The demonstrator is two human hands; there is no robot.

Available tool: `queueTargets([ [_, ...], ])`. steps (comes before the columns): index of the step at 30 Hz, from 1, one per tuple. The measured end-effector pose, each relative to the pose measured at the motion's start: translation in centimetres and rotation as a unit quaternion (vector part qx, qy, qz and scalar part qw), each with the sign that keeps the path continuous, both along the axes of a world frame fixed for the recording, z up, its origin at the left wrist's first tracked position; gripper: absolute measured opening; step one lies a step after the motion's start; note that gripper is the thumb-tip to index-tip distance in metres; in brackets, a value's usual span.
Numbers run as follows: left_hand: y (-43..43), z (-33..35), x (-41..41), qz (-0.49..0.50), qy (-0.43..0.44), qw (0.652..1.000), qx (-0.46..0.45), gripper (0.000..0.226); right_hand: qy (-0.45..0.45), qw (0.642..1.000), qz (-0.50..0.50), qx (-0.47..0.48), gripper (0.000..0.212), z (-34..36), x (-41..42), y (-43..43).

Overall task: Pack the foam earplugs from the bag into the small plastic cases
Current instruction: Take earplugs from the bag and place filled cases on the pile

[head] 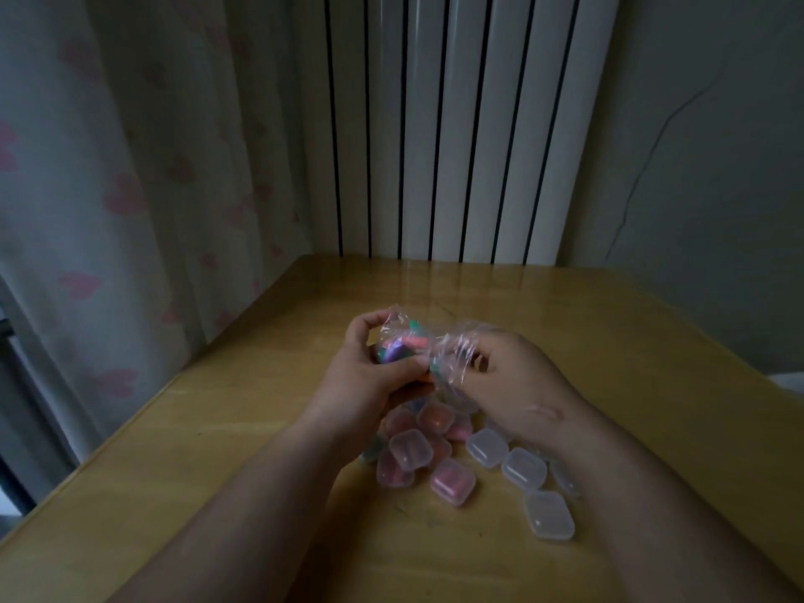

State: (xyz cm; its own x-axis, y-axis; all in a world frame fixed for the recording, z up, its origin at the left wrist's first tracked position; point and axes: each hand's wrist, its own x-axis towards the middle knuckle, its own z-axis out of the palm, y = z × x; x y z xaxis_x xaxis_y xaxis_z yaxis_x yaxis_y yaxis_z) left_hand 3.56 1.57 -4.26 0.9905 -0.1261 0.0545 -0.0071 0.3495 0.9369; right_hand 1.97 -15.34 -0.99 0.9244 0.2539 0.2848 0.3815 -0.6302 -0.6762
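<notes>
A wooden table [217, 428] fills a corner, against one white ribbed radiator [457, 124] and one curtain [130, 167] with pink hearts. Above the table, the left hand [370, 376] grips one clear plastic bag [448, 354]. The right hand [517, 385] pinches the bag's crumpled film. Below lie about eight filled cases [452, 480] in a heap and at least four empty cases [524, 467]. The foam earplugs [400, 346] are bunched in the bag, too many to count.

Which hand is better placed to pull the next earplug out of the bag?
The right hand, likely: its fingers pinch the loose, crinkled end of the bag, while the left hand grips the bulging part holding the earplugs.
</notes>
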Motion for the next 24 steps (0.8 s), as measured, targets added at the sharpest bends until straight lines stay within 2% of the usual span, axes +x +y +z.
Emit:
queueTargets([
  [3, 0.0, -0.1, 0.1, 0.001, 0.000, 1.000, -0.009, 0.060, 0.005, 1.000, -0.003, -0.024, 0.029, -0.4, -0.1, 0.6],
  [6, 0.0, -0.2, 0.2, 0.005, 0.006, 1.000, -0.010, 0.055, -0.033, 0.998, -0.034, -0.048, 0.017, -0.6, 0.2, 0.7],
  [10, 0.0, 0.0, 0.1, 0.012, 0.019, 0.999, -0.028, 0.047, -0.047, 0.996, -0.078, -0.008, 0.012, -0.8, 0.6, 0.2],
  [13, 0.3, 0.0, 0.4, 0.058, 0.029, 0.997, -0.044, 0.045, -0.068, 0.991, -0.108, 0.043, 0.011, -0.9, 0.8, -0.1],
  [17, 1.7, -0.6, 1.9, 0.184, 0.054, 0.981, 0.031, 0.038, -0.094, 0.984, -0.125, 0.086, 0.018, -1.1, 1.1, -0.4],
  [21, 3.1, -1.7, 3.2, 0.243, 0.107, 0.962, 0.066, 0.040, -0.086, 0.984, -0.128, 0.092, 0.018, -1.6, 1.4, -0.4],
  [24, 3.4, -2.5, 3.9, 0.293, 0.101, 0.923, 0.226, 0.033, -0.071, 0.985, -0.128, 0.094, 0.018, -1.8, 1.5, -0.5],
])
